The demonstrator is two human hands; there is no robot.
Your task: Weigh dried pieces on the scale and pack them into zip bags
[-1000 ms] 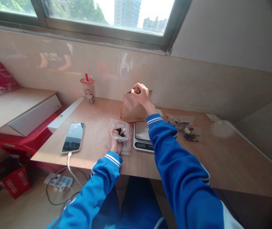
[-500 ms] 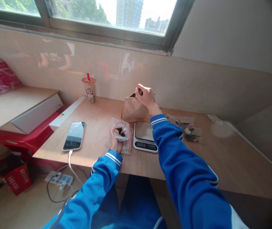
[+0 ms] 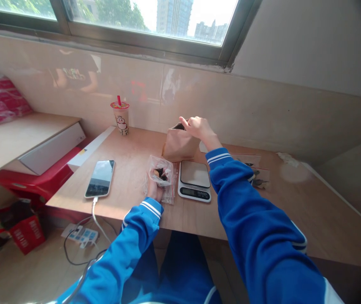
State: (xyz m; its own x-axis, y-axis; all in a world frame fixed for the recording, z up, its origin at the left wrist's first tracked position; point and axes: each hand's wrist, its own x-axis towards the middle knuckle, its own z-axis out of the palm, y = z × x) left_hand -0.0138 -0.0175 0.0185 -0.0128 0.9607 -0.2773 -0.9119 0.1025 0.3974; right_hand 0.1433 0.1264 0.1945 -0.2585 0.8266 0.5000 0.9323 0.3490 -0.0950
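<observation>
My left hand [image 3: 155, 190] is closed round a small clear zip bag [image 3: 169, 164] held upright, its mouth open, with dark and light brown dried pieces [image 3: 160, 173] inside. My right hand [image 3: 198, 127] is at the top of a standing brown paper bag [image 3: 180, 145], closed over its right rim with one finger sticking out to the left; some fingertips are hidden. Between the hands and nearer to me is a white kitchen scale [image 3: 194, 179] with a bare plate. Flat plastic bags [image 3: 168, 196] lie under my left hand.
Filled zip bags [image 3: 261, 177] lie right of the scale, partly behind my right sleeve. On the left are a phone [image 3: 100, 179] with a white cable and a lidded drink cup [image 3: 121, 119]. A wall and window border the table's back.
My right hand has shifted slightly right and lower at the paper bag's mouth, and one finger now points out. The brownish thing seen at its fingers before is out of sight. Left hand stays.
</observation>
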